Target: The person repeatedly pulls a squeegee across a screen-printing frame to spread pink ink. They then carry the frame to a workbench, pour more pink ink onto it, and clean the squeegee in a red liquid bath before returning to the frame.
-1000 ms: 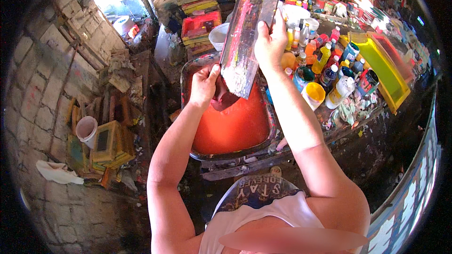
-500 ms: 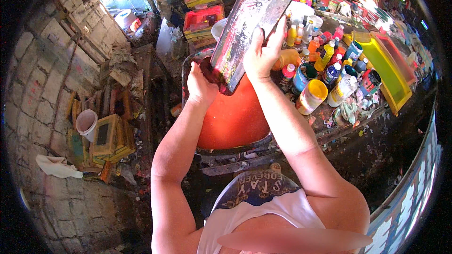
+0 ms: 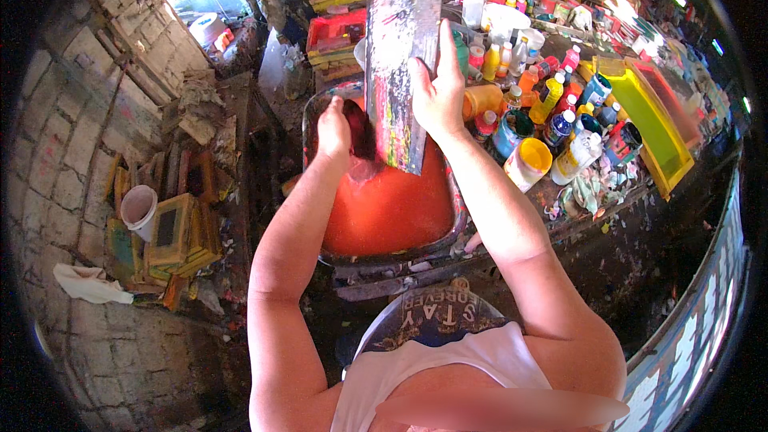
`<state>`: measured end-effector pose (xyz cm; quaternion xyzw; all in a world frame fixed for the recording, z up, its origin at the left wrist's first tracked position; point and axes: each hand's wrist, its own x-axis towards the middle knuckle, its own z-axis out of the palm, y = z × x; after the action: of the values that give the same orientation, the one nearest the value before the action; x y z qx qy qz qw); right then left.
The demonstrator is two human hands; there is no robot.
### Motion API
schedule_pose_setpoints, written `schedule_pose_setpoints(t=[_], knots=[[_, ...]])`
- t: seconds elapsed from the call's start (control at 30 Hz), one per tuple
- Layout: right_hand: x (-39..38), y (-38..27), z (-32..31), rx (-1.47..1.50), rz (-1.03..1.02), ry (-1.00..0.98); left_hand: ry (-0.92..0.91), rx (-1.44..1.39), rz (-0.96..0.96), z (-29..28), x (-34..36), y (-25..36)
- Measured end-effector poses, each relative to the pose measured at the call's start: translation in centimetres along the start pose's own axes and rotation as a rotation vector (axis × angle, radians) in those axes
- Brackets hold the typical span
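A long, flat board (image 3: 402, 64), wet and streaked with paint, stands tilted over a dark-rimmed basin (image 3: 459, 212) of orange-red liquid. My right hand (image 3: 440, 100) grips the board's right edge, thumb on the near face. On the board's left, my left hand (image 3: 334, 132) is closed around a dark red, wet rag (image 3: 362, 124), just beside the board's lower left edge. Whether the rag touches the board is hard to see. The board's lower end hangs above the liquid (image 3: 392, 216), and its top runs out of view.
To the right, a table holds several paint bottles (image 3: 546, 98), an open yellow paint tub (image 3: 528, 164) and a yellow-framed screen (image 3: 660, 136). Stacked frames (image 3: 188, 232) and a white bucket (image 3: 139, 206) sit at left. More frames (image 3: 336, 36) are piled behind the basin.
The board has swung from a rightward slant to nearly upright. My left hand, with the rag, has shifted slightly left, off the board's lower end.
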<state>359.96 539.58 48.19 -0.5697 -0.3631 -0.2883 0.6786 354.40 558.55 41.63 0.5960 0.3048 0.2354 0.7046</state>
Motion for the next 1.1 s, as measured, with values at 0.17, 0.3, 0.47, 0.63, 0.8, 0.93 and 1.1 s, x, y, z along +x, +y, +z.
schedule_pose_setpoints(t=[0.17, 0.3, 0.47, 0.63, 0.8, 0.93, 1.1], knots=[[-1.2, 1.6, 1.1, -0.131, -0.102, -0.079, -0.375, -0.634, -0.089, 0.4, -0.1, 4.4], [-1.4, 2.0, 1.3, -0.128, -0.082, -0.104, -0.335, -0.726, -0.077, 1.2, 0.7, 6.7], [-2.1, 1.1, 0.0, -0.115, 0.002, -0.281, -0.19, -0.694, 0.024, 1.4, 4.0, 10.7], [-3.7, 0.6, -1.3, -0.125, -0.092, -0.327, -0.37, -0.796, 0.163, 0.1, 6.1, 16.1], [-4.8, 0.6, -2.6, -0.081, 0.011, -0.33, -0.292, -0.646, 0.182, 1.4, 3.8, 15.5], [-5.6, 0.8, -2.7, -0.211, -0.017, -0.326, -0.236, -0.658, 0.261, 2.8, 2.1, 13.7], [-6.8, 0.8, -2.0, -0.238, -0.053, -0.332, -0.035, -0.584, 0.304, 3.1, 1.5, 12.2]])
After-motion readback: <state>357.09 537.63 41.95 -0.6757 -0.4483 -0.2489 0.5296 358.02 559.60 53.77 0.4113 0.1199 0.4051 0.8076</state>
